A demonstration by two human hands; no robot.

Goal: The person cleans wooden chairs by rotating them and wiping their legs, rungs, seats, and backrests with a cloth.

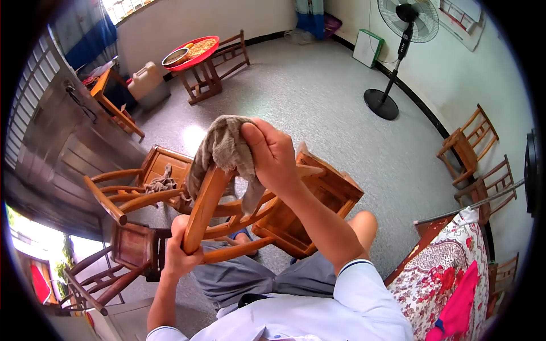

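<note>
A wooden chair [307, 213] is tipped over in front of my knees, its legs and back pointing toward me. My left hand [181, 250] is wrapped round the lower end of its broad top rail [206, 207]. At the rail's upper end, my right hand [272, 152] grips a grey-brown cloth [224, 142], which drapes over the wood. Left of the rail stands another wooden chair [165, 162], with a second crumpled rag [162, 181] on it.
A darker chair [132, 245] lies at lower left, near a metal door [68, 159]. A standing fan [382, 103], a small table with a red tray [206, 50], small chairs [463, 149] along the right wall and a flowered cloth [432, 267] surround me.
</note>
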